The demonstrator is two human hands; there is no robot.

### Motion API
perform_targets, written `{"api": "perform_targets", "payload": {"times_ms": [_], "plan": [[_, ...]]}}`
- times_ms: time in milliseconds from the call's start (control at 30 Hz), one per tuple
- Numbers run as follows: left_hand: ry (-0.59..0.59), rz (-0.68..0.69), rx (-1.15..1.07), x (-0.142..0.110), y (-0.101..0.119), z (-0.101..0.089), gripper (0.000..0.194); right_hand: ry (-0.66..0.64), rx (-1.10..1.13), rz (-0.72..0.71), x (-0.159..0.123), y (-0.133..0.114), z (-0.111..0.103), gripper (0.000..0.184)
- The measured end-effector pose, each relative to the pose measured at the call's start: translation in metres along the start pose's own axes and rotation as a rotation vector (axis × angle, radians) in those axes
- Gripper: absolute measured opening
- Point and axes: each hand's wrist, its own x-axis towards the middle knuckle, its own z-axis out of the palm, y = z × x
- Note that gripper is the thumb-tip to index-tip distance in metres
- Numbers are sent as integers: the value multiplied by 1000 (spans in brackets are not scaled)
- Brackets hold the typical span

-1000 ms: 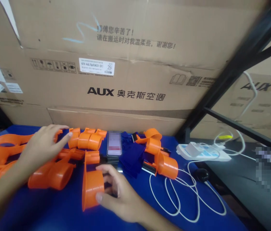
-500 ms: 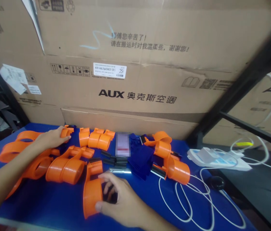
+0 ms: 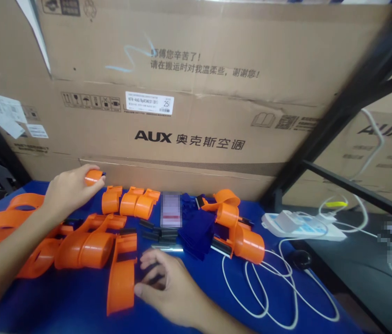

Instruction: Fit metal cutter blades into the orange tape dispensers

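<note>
At the back left, my left hand [image 3: 68, 188] is closed around a small orange tape dispenser [image 3: 93, 177], raised above the tabletop and mostly covered by my fingers. My right hand [image 3: 173, 280] is curled with its fingers apart and nothing in them. Just left of its thumb lies another orange tape dispenser [image 3: 122, 283]; whether the thumb tip touches it I cannot tell. Further left is a pair of dispensers [image 3: 94, 248] side by side, with more loops under my left forearm. Beyond my right hand rest several black strips [image 3: 163, 234] and dark blue flat pieces [image 3: 197, 232].
Orange dispensers [image 3: 136, 204] line the back of the blue table [image 3: 87, 301], beside a phone-like rectangle [image 3: 171, 211]. More dispensers [image 3: 247, 243] lie to the right, near a white cable [image 3: 267, 301] and power strip [image 3: 303, 227]. A large cardboard box [image 3: 189, 171] stands behind.
My left hand has lifted a dispenser up from the back left of the table. My right hand has let go of the front dispenser, which stays on the table. The view has shifted slightly.
</note>
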Motion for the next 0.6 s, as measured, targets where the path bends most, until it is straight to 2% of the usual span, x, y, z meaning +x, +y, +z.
{"api": "perform_targets", "payload": {"times_ms": [100, 167, 233, 300, 333, 400, 467, 533, 600], "plan": [[115, 96, -193, -19, 38, -11, 44, 80, -21, -58, 0, -6, -7, 33], [192, 187, -351, -39, 65, -16, 38, 162, 75, -118, 3, -10, -13, 39], [196, 292, -490, -64, 91, -19, 39, 249, 222, -189, 6, -16, -21, 58], [136, 378, -593, -91, 115, -19, 42, 313, 379, -217, 8, -20, -31, 75], [107, 430, -638, -103, 125, -19, 47, 327, 437, -204, 9, -22, -35, 76], [79, 507, -715, -125, 141, -17, 58, 339, 477, -155, 10, -26, -42, 67], [-11, 568, -744, -140, 150, -15, 71, 381, 418, -139, 9, -29, -47, 53], [-131, 623, -715, -149, 151, -16, 86, 462, 313, -169, 8, -31, -50, 42], [-216, 655, -641, -150, 143, -20, 99, 532, 230, -206, 8, -33, -53, 38]]}}
